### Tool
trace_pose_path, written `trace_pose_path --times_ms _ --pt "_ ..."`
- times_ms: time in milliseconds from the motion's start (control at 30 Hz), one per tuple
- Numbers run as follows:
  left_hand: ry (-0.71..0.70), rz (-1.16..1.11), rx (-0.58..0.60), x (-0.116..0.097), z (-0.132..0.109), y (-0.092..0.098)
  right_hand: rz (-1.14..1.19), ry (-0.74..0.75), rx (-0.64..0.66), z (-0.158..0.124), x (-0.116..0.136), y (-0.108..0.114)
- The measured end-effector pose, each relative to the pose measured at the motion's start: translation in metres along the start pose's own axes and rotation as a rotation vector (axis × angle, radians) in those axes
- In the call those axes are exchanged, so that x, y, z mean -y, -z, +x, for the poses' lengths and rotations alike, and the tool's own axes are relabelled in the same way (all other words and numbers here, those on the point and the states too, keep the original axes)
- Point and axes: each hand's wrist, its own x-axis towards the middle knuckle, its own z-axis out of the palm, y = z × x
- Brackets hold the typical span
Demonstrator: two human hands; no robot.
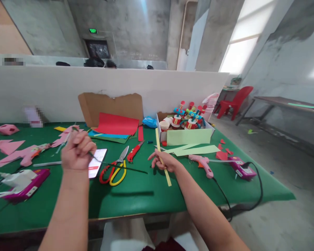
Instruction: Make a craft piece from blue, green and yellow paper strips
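Observation:
My left hand (pixel 77 150) is raised over the left of the table, its fingers closed on a thin dark green strip (pixel 125 168). The strip sticks out to the right above the tabletop. A long pale yellow paper strip (pixel 168 177) is pinched in my right hand (pixel 163 160), slanting from the box side toward the near edge. Between the hands lie scissors with red and yellow handles (pixel 117 167) and a red utility knife (pixel 134 151). A phone (pixel 98 162) with a lit screen is partly behind my left wrist. Pale green paper strips (pixel 197 150) lie beside my right hand.
A box (pixel 188 137) holds several small red-and-blue figures. Red paper (pixel 117 123) leans on cardboard (pixel 87 111). A pink glue gun (pixel 202 164) is corded to a purple power strip (pixel 242 168); another glue gun (pixel 28 157) and power strip (pixel 28 186) sit left.

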Motion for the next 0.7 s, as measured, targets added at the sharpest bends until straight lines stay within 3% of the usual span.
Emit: trace_pose_path --times_ms 67,133,200,267,367,467,567,700 --pt "0.026 0.058 0.045 -0.015 -0.004 -0.001 -0.153 0.013 -0.013 -0.009 0.001 -0.006" --pt "0.146 0.209 0.038 -0.013 -0.006 -0.002 -0.423 0.085 -0.187 -0.023 0.002 -0.009" --pt "0.23 0.319 0.052 0.004 -0.007 -0.003 -0.798 0.088 -0.399 -0.038 0.003 -0.008" --pt "0.27 0.334 0.073 0.028 -0.008 -0.003 -1.081 -0.013 -0.557 -0.049 0.002 -0.004" --pt "0.368 0.337 0.148 0.068 -0.01 -0.006 -1.218 -0.081 -0.691 -0.05 0.0 0.003" --pt "0.47 0.338 0.197 0.104 -0.007 -0.009 -1.158 0.015 -0.798 -0.034 0.0 0.005" --pt "0.496 0.366 0.173 0.132 0.004 -0.006 -1.062 0.045 -0.75 -0.011 0.005 0.001" --pt "0.509 0.439 0.078 0.155 0.02 0.007 -0.233 0.098 -0.577 0.02 0.008 -0.003"
